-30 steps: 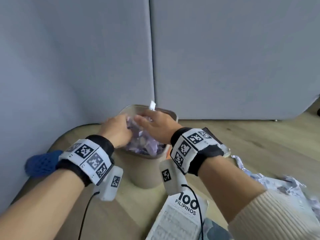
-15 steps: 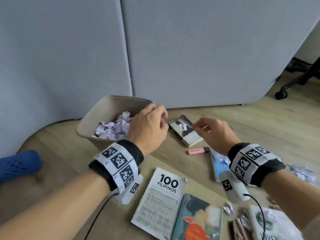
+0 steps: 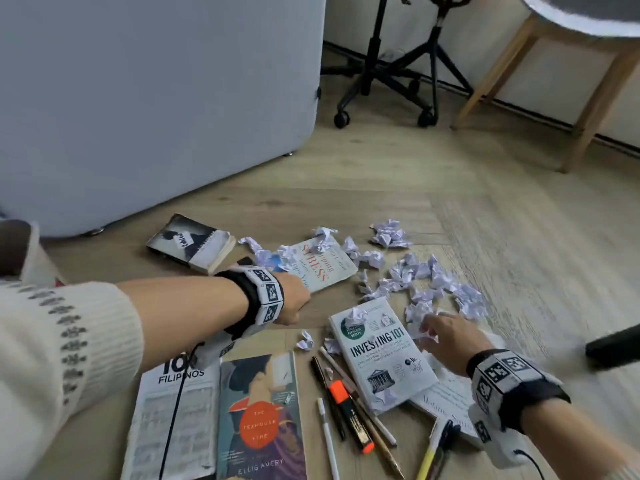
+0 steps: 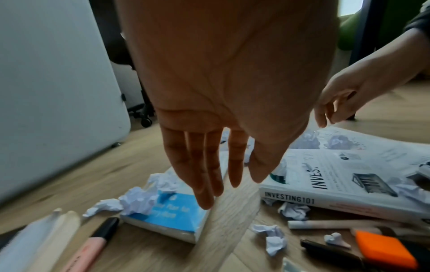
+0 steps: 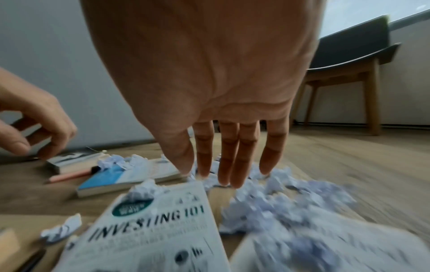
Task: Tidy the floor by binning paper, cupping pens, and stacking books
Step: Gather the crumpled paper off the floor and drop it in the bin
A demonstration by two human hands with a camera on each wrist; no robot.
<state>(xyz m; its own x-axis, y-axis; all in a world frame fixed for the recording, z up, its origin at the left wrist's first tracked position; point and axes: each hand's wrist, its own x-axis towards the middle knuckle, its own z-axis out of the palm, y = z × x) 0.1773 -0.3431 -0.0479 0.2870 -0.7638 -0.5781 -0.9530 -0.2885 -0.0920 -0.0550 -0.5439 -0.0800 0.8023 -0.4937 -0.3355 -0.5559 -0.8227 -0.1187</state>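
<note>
Crumpled paper balls lie scattered on the wood floor among several books. My right hand reaches down beside the Investing 101 book, fingers straight and touching the paper balls. My left hand hovers over the near end of the Stress book, whose blue cover end lies under the fingers; it holds nothing. Pens and an orange highlighter lie in front of me. The bin shows only at the left edge.
Other books lie around: a black-and-white one, The Teahouse Fire, 100 Filipinos. A pink highlighter lies by the blue cover. A grey partition, an office chair base and a wooden table leg stand behind.
The view has swung right, away from the bin. Both hands left the bin and moved right over the books; the right hand has come down onto the paper balls.
</note>
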